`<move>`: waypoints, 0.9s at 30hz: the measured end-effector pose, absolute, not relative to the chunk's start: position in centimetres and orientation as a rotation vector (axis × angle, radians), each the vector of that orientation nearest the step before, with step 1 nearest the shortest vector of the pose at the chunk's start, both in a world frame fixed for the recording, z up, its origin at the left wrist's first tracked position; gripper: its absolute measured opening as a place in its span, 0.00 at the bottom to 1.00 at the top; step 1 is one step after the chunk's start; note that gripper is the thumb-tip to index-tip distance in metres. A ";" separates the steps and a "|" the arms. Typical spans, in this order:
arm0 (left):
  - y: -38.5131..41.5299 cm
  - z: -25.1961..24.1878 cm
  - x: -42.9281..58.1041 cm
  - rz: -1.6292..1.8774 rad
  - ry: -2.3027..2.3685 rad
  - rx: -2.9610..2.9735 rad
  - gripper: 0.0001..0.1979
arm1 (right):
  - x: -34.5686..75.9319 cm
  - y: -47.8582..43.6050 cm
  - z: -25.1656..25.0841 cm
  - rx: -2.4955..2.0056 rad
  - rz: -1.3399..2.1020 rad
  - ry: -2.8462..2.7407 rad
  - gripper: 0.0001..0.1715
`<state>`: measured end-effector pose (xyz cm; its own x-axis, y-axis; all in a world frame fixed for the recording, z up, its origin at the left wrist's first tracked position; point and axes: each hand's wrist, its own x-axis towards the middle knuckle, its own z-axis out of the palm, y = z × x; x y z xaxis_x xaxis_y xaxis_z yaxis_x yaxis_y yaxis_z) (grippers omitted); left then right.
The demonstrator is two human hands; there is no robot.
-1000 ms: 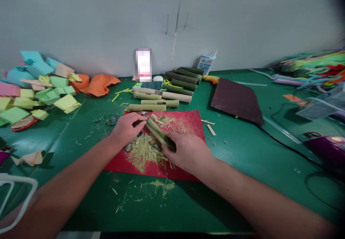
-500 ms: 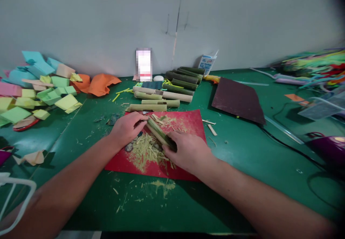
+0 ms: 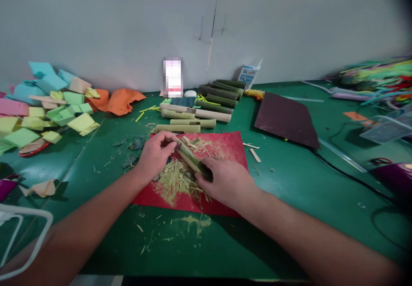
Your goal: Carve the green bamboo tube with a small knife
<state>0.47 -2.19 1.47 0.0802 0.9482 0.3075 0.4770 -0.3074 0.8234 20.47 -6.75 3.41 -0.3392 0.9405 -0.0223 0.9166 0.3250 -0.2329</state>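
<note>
A green-and-tan bamboo tube (image 3: 189, 158) slants over the red sheet (image 3: 232, 145). My right hand (image 3: 225, 182) is wrapped around its near end, with the tube's dark opening showing by the thumb. At the far end my left hand (image 3: 159, 150) is closed, thumb and forefinger pinching a small dark scrap (image 3: 178, 145) against the tube; it looks like sandpaper, partly hidden by the fingers. Beneath the tube lies a heap of bamboo shavings (image 3: 175, 181) and pale dust.
Several cut bamboo pieces (image 3: 214, 115) lie in rows behind the sheet. A dark brown sheet (image 3: 286, 120) lies to the right, near a black cable (image 3: 350, 174). Folded coloured paper (image 3: 72, 112) is piled left. A phone (image 3: 173, 77) leans on the wall. Dark scraps (image 3: 137, 143) lie left of the sheet.
My left hand and the dark scrap have shifted very slightly along the far end of the bamboo tube. More dark scraps show beside my left wrist. My right hand keeps its hold.
</note>
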 end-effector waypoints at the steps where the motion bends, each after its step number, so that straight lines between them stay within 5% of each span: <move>1: -2.1 1.4 0.4 1.176 1.410 1.837 0.05 | 20.5 -6.8 3.4 -1.733 0.305 -2.458 0.12; 8: -2.1 1.6 -0.1 1.086 1.438 2.011 0.12 | 20.5 -6.8 3.7 -1.744 0.318 -2.457 0.12; 14: -1.3 1.1 -1.0 1.040 1.311 2.595 0.07 | 20.5 -6.7 3.6 -1.733 0.311 -2.450 0.12; 27: -0.7 1.2 -1.9 0.884 1.262 2.698 0.09 | 20.6 -6.8 3.4 -1.711 0.308 -2.456 0.12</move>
<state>-1.93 -0.67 1.16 0.5085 0.7149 0.4799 0.6952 -0.6697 0.2611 20.60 -6.81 3.42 -0.3477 0.9376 -0.0082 0.9105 0.3356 -0.2416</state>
